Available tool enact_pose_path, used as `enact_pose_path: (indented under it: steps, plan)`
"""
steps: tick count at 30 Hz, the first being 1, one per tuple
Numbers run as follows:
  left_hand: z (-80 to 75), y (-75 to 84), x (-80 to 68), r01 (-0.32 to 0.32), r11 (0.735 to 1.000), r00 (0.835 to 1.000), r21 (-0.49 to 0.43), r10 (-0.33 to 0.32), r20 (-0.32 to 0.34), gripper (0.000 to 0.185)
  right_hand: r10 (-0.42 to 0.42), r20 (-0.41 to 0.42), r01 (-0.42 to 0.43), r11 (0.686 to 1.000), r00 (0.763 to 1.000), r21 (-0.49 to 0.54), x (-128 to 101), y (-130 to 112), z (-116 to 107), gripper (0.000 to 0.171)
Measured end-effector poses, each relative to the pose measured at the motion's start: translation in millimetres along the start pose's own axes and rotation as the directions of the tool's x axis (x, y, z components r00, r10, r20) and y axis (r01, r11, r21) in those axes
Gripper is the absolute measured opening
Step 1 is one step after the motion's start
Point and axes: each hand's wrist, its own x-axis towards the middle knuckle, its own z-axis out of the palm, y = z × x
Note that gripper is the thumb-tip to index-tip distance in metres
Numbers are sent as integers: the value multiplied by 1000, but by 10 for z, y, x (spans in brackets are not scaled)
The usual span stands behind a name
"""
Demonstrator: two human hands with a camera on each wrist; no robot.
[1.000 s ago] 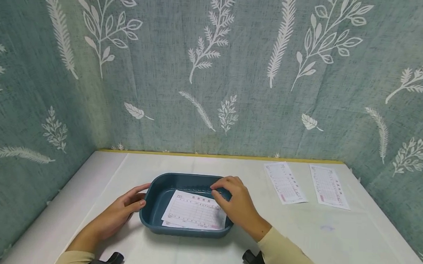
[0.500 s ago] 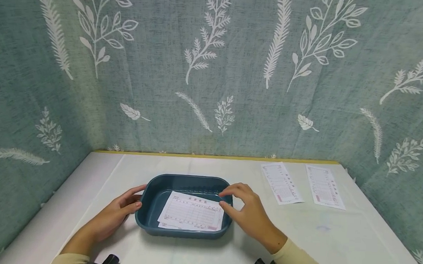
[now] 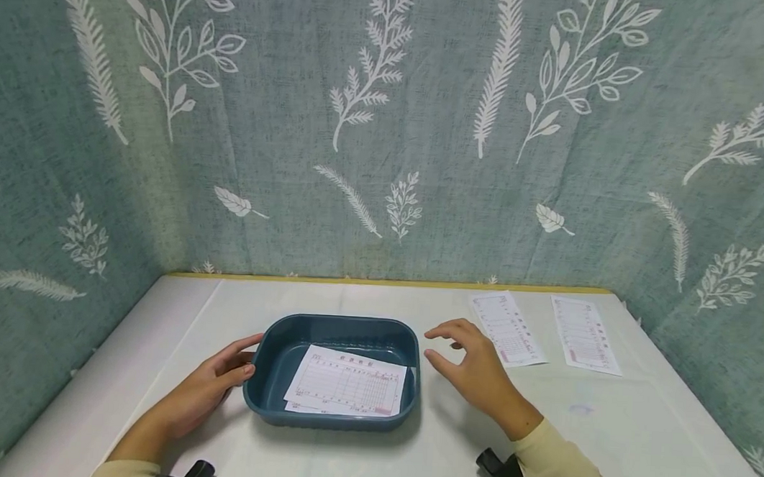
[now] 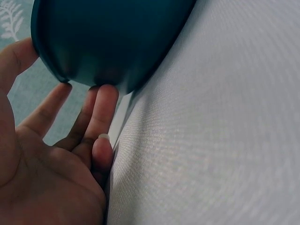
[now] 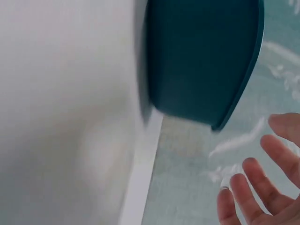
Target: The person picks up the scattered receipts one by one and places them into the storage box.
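Observation:
A dark blue plastic basin [image 3: 329,421] sits on the white table, with printed paper slips [image 3: 346,381] overlapping inside it. At its left end is my left hand [image 3: 208,388], its fingertips touching the outer wall and its thumb by the rim. Seen from the left wrist, fairly straight fingers [image 4: 104,110] rest against the outside of the basin [image 4: 112,42]. My right hand [image 3: 479,370] hovers just right of the basin, apart from it, thumb and fingers spread with nothing between them. The right wrist view has its fingers [image 5: 253,187] loosely extended beside the basin [image 5: 201,61].
Two more printed slips lie toward the table's back right, one slip [image 3: 509,329] nearer my right hand and another slip [image 3: 586,336] farther right. A leaf-patterned cloth [image 3: 284,118] walls the white table [image 3: 604,445] at the back and sides.
My right hand has drawn away to the right from above the basin's right end. The left hand stays at the basin's left side, and the slips inside lie as before.

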Motion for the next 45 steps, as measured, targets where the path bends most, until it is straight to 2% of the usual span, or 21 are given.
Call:
enact_pose_path:
  steps: [7, 18, 24, 35, 45]
  plan:
    - [6, 15, -4, 8, 1000, 1000, 4, -8, -7, 64, 52, 5, -52, 997, 999, -61, 41, 226, -111, 29]
    - [29, -13, 1, 0, 1000, 1000, -14, 0, 0, 64, 175, 6, -175, 984, 985, -41, 35, 534, -248, 31]
    - [35, -1, 24, -7, 1000, 1000, -7, 7, -8, 63, 213, -12, -213, 975, 977, -59, 52, 627, -345, 33]
    - [35, 9, 21, -4, 1000, 1000, -13, 4, -14, 63, 297, -39, -300, 945, 954, -128, 75, 764, -491, 39]
    - [23, 0, 6, 5, 1000, 1000, -8, -5, -16, 63, 405, 38, -395, 905, 913, -157, 61, 925, -591, 48]
